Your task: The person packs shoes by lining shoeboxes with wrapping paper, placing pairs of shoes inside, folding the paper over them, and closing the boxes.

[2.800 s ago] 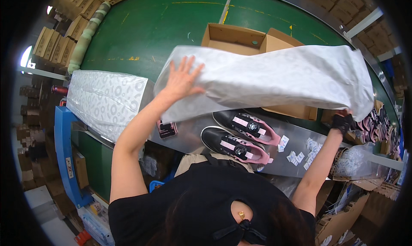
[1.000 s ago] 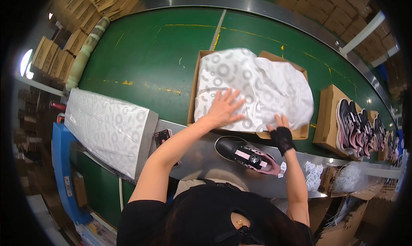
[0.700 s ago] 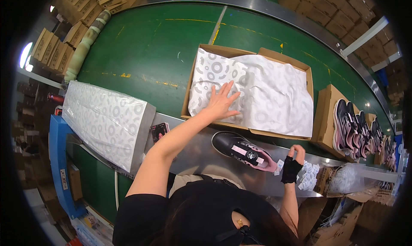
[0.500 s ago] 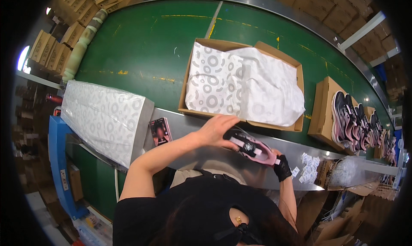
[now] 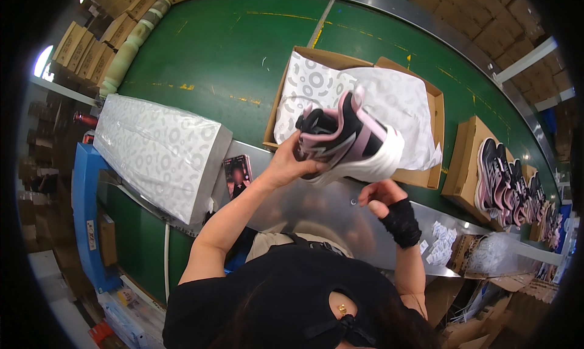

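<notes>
A black and pink sneaker [image 5: 351,136] with a thick white sole is in my left hand [image 5: 288,164], whose thumb and fingers clasp its front part. The shoe is tilted, heel toward the right, over the near edge of an open cardboard shoebox [image 5: 439,105]. Patterned white tissue paper [image 5: 316,84] lines that box and partly lies behind the shoe. Below the sole, apart from it, is my right hand [image 5: 389,212] in a black fingerless glove. Its fingers are loosely bent, with the thumb apart and nothing visible between them.
On the left rests a stack of patterned tissue paper [image 5: 161,148], with a phone-like item [image 5: 238,174] beside it. Small white sachets [image 5: 442,242] lie on the metal ledge at right. Beyond them, several sneakers [image 5: 491,175] lean by a cardboard box [image 5: 465,160]. A green conveyor belt [image 5: 225,57] spans the back.
My left hand has raised the sneaker and turned it, so its side and sole now show. My right hand has let go of its heel and is now below it.
</notes>
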{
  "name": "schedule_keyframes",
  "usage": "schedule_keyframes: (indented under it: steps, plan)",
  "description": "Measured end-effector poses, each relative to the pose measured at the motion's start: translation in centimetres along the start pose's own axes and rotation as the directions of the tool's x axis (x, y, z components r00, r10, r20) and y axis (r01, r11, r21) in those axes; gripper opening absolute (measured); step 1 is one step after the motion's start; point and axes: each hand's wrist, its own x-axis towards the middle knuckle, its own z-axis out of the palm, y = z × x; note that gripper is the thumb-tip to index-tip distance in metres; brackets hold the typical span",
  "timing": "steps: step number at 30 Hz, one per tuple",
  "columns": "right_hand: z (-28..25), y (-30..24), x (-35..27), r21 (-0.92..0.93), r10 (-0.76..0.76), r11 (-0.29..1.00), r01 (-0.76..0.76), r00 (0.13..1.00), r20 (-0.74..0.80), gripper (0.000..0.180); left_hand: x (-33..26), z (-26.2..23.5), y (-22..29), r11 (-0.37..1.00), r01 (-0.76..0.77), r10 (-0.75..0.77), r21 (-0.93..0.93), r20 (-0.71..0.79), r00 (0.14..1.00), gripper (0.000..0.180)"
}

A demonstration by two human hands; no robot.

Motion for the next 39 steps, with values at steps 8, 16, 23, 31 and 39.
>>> schedule_keyframes:
  steps: [8,16,23,31,39]
  plan:
    - [-1.9,6.5,-0.7,-0.142,0.251,0.956,-0.258,0.966,-0.065,0.042,10.8,-0.2,-5.3,0.905,0.195,-0.301,-0.378,-0.245,0.922,0.068]
    - [-7.4,11.3,3.9,0.699,0.358,0.713,0.055,0.829,-0.429,0.044,11.9,2.5,-12.4,0.748,0.661,-0.664,0.061,0.075,0.744,0.060]
    - [-7.5,9.7,5.6,-0.569,-0.399,0.822,0.003,0.716,-0.573,0.037,8.2,-3.0,-5.4,0.998,0.028,-0.055,-0.062,-0.488,0.871,0.046]
    - [-2.1,11.3,8.6,-0.965,-0.519,-0.128,-0.231,0.845,-0.133,0.066,5.8,-5.1,-10.3,0.643,0.269,0.173,0.717,-0.478,0.861,0.055]
    - [-0.6,3.1,9.4,-0.987,-0.411,-0.077,-0.141,0.906,-0.098,0.071,7.1,-9.2,-6.9,0.785,0.517,-0.555,-0.341,-0.019,0.832,0.067]
